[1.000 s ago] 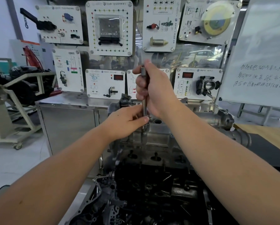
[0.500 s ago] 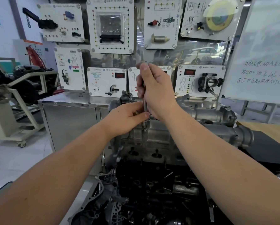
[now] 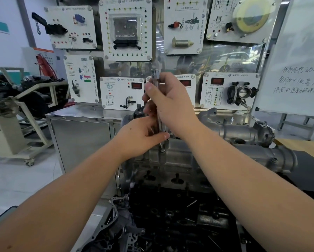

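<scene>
The right hand [image 3: 172,104] grips an upright metal extension bar [image 3: 157,99] over the grey engine head [image 3: 179,160]; the left hand [image 3: 139,137] pinches its lower end, white training panels [image 3: 125,30] standing far behind

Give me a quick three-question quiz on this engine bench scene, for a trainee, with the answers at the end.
1. True or false: the right hand grips the socket extension bar upright.
2. Where does the left hand hold the bar? A: at its top end. B: at its lower end, just above the cylinder head. C: nowhere; it hangs free.
3. Fill in: as the camera sees it, the throttle body on the back panel is mounted to the ___ of both hands.
Key: 1 true; 2 B; 3 right.
</scene>
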`<state>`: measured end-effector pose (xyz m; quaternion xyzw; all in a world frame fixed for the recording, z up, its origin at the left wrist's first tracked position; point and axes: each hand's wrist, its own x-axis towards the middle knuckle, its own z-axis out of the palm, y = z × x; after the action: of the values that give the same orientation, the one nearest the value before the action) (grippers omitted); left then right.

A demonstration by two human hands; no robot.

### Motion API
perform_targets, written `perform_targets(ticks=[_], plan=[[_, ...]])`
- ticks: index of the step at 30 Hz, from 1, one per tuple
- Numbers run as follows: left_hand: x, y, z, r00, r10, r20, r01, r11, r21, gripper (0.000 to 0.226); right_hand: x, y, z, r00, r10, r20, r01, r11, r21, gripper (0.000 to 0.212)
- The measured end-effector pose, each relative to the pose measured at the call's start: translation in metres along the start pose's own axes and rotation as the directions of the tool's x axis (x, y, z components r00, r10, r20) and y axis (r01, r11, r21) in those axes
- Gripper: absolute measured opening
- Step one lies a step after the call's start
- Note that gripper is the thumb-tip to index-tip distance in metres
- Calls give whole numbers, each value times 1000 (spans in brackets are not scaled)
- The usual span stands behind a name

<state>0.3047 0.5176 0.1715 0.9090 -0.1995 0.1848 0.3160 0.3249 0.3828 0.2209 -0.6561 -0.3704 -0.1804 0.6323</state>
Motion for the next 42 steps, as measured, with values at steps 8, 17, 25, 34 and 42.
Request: perform_targets(ticks=[8, 17, 25, 34, 42], plan=[[-3, 5, -3, 999, -12, 41, 11, 999, 33, 20, -8, -1, -9, 997, 60, 38, -64, 992, 108, 19], [-3, 4, 0, 999, -8, 35, 8, 1000, -3, 37, -9, -17, 7, 986, 122, -113, -119, 992, 35, 33], [-2, -2, -1, 998, 3, 65, -4, 1000, 27, 24, -1, -33, 9, 941, 337, -23, -312, 893, 324, 45], [-1, -2, -1, 998, 12, 56, -11, 1000, -21, 31, 5, -45, 8, 910, 408, -69, -372, 880, 296, 31], [-2, -7, -2, 998, 20, 67, -19, 1000, -15, 13, 3, -45, 12, 930, 350, -109, -308, 907, 286, 38]])
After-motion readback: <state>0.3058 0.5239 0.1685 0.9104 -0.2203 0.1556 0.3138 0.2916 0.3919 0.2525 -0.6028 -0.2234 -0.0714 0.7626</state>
